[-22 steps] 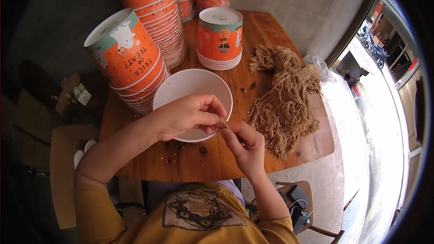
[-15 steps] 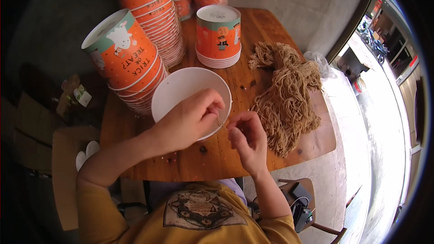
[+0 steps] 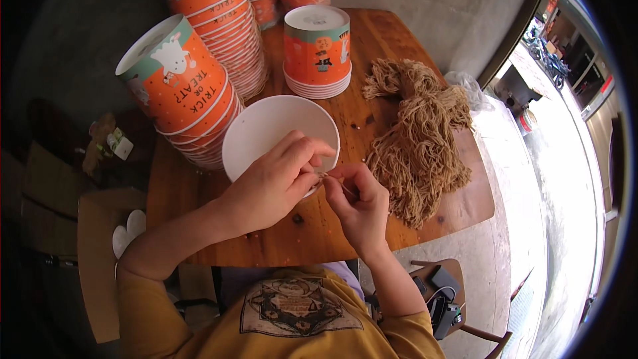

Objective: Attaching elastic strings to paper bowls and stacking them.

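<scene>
In front of me on the wooden table stands a white round tub [image 3: 262, 129], open end up, its inside showing. My left hand [image 3: 276, 176] lies over its near right rim, thumb and forefinger pinched on a thin, light-coloured cord [image 3: 321, 175]. Meeting it from the right, my right hand [image 3: 359, 203] is closed too, its thumb and fingertips pressed together on the same cord at the rim. The fingers cover most of the cord. To the right of my right hand lies a bundle of tan cords [image 3: 425, 146], loosely heaped.
Stacks of upside-down orange paper tubs [image 3: 176, 86] stand at the left and back, with a shorter stack [image 3: 318, 53] behind the white tub. The wooden table [image 3: 279, 242] ends close to my body. A cardboard box [image 3: 100, 272] sits lower left; a chair [image 3: 452, 272] holds dark devices at right.
My right hand has moved slightly left and its fingers have closed on the cord beside my left fingertips. My left hand has stayed nearly in place at the rim.
</scene>
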Demonstrator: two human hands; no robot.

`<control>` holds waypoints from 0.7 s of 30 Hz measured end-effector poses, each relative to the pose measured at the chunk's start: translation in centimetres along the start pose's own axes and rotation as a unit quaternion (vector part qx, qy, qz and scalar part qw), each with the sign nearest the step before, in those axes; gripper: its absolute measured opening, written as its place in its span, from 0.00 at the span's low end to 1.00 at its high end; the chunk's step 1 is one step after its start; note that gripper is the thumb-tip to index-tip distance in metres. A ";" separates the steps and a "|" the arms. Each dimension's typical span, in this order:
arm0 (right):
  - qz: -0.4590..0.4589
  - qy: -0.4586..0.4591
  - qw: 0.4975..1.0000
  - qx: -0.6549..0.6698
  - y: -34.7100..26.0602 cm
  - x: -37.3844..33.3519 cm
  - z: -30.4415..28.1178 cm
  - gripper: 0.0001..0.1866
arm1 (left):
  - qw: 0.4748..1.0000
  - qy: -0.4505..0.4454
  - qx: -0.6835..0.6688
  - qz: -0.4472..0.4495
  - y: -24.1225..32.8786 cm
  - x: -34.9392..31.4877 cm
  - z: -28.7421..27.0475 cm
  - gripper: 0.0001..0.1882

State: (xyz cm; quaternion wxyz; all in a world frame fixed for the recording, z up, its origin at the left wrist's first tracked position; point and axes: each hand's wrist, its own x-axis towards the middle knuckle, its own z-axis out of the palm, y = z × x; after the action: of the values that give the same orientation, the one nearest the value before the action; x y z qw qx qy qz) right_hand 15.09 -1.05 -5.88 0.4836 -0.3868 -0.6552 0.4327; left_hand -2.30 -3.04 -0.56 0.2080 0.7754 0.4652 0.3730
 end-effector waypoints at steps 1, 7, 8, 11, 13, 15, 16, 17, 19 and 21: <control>0.000 -0.001 1.000 0.000 -0.1 -0.1 0.1 0.05 | 0.999 -0.016 -0.010 -0.028 0.3 0.0 -0.2 0.17; -0.070 0.020 0.997 -0.030 0.3 -0.3 0.6 0.04 | 0.999 -0.020 0.017 -0.025 -0.4 -0.1 -0.2 0.08; -0.111 0.033 0.991 -0.068 0.3 -0.2 0.5 0.05 | 0.998 -0.004 0.063 0.011 -0.2 0.1 0.0 0.07; -0.182 0.056 0.973 -0.126 0.6 -0.2 0.5 0.06 | 0.992 0.021 0.123 0.011 1.0 0.1 0.3 0.07; -0.214 0.065 0.964 -0.146 0.7 -0.2 0.6 0.07 | 0.994 0.022 0.110 -0.005 0.9 -0.1 0.4 0.07; -0.246 0.072 0.949 -0.182 0.7 -0.2 0.7 0.08 | 0.995 0.023 0.099 -0.021 0.8 -0.3 0.6 0.07; -0.247 0.073 0.949 -0.182 0.8 -0.3 0.6 0.08 | 0.996 0.037 0.074 -0.028 0.6 -0.4 0.7 0.08; -0.259 0.064 0.945 -0.191 1.0 -0.3 0.5 0.10 | 0.997 0.051 0.050 -0.034 0.4 -0.4 0.8 0.08; -0.270 0.056 0.940 -0.200 1.3 -0.4 0.5 0.12 | 0.997 0.046 0.047 -0.042 0.4 -0.6 0.8 0.07; -0.286 0.054 0.935 -0.201 1.4 -0.4 0.5 0.12 | 0.997 0.040 0.043 -0.051 0.4 -0.8 0.8 0.06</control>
State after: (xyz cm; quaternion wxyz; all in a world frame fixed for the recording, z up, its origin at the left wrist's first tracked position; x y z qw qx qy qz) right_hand 14.86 -1.05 -7.36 0.5341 -0.2947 -0.7842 0.1137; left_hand -1.65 -3.88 -1.10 0.1739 0.7434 0.5275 0.3726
